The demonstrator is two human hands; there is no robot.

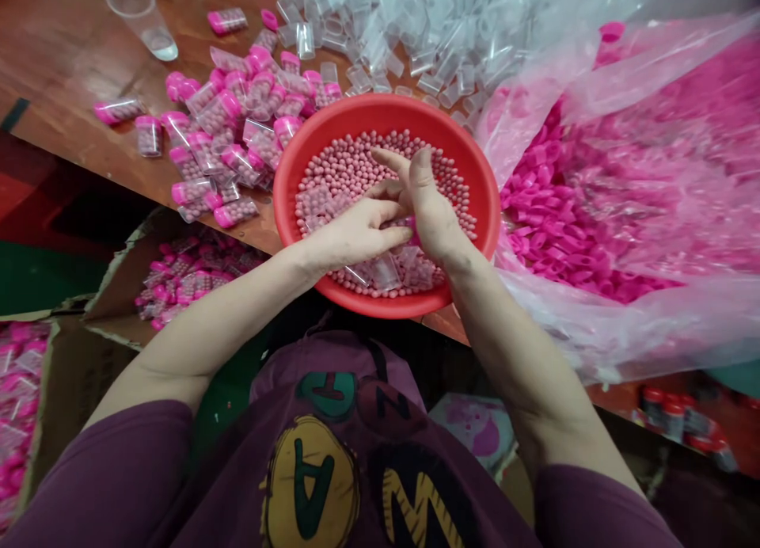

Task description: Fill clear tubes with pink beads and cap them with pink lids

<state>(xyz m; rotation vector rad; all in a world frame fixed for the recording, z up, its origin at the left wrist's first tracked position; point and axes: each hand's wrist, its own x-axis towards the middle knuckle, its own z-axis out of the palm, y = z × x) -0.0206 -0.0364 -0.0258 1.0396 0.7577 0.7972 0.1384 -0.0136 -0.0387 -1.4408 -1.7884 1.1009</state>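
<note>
A red plastic bowl [475, 185] sits at the table's near edge, filled with small pink beads [344, 168] and a few clear vials [385, 271]. Both hands meet over it. My left hand [356, 231] has its fingers curled and pressed against my right hand [431, 207]. Between them a small pink-capped vial [409, 225] is pinched, mostly hidden. The right hand's index finger and thumb stick up.
Filled pink-capped vials [231, 128] lie heaped left of the bowl. Empty clear vials [404, 33] are piled behind it. A plastic bag of pink caps [606, 184] lies on the right. A clear cup [142, 17] stands far left. Cardboard boxes [178, 279] of filled vials sit below the table.
</note>
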